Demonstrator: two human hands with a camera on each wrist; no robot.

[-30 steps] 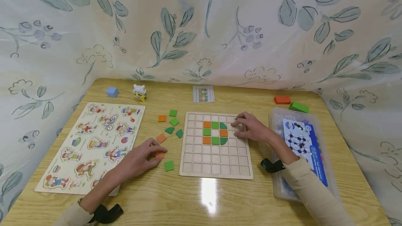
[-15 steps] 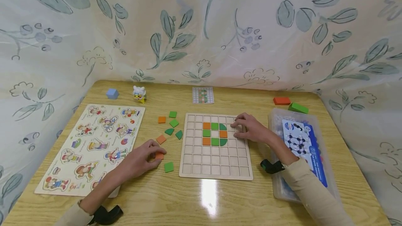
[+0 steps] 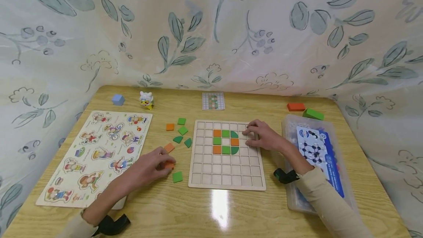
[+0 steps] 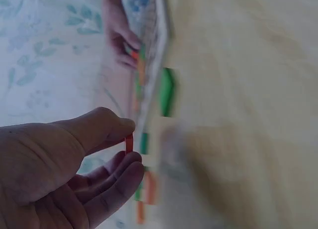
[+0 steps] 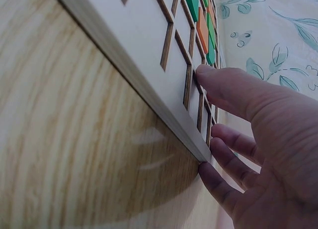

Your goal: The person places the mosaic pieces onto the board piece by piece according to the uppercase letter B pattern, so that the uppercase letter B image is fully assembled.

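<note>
My left hand (image 3: 150, 168) pinches an orange square tile (image 4: 129, 143) between thumb and fingertips, left of the wooden grid board (image 3: 208, 175). In the left wrist view the tile stands on edge in that grip. On the table about this hand lie a green square tile (image 3: 177, 176), another orange tile (image 3: 169, 147) and two dark green quarter-round tiles (image 3: 188, 142). My right hand (image 3: 264, 135) touches the right side of the board, fingers lightly bent and holding nothing. Orange, green and quarter-round tiles form a ring on the board around one bare cell.
Behind the board lies a small pattern card (image 3: 213, 101). A picture puzzle board (image 3: 79, 164) is at the left, a clear plastic box (image 3: 292, 197) at the right. A blue cube (image 3: 118, 99), a toy figure (image 3: 146, 100), and red (image 3: 296, 107) and green blocks (image 3: 313, 114) stand farther back.
The orange tile at my left hand has shifted slightly and shows less between the fingers. My right hand stays at the board, and the tiles on it have not changed.
</note>
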